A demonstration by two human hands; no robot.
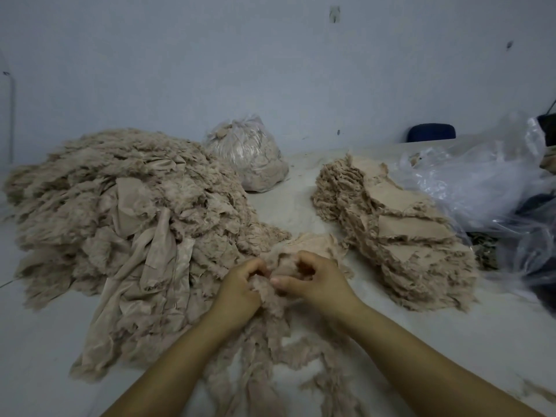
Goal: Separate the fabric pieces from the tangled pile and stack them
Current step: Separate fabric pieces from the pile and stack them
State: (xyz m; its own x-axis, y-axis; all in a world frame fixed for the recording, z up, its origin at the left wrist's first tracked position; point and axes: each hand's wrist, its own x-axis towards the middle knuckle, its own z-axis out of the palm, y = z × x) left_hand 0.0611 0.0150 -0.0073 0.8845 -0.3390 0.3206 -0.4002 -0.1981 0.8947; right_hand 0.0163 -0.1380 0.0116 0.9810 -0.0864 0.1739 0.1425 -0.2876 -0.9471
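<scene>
Both hands, left (240, 288) and right (316, 279), grip frayed beige fabric (270, 291) tightly near the table's (45, 356) front edge.

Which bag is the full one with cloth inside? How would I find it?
Start at the huge tangled pile of beige fabric on the left. Just behind its far right edge, by the wall, sits a tied plastic bag. It is round and stuffed, unlike the loose, crumpled clear bags at the right.

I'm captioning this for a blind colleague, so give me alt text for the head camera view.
Two hands, the left hand and the right hand, grip a clump of beige fabric on a pale table. A big tangled pile lies to the left, a neater stack to the right, with plastic bags behind.
</scene>
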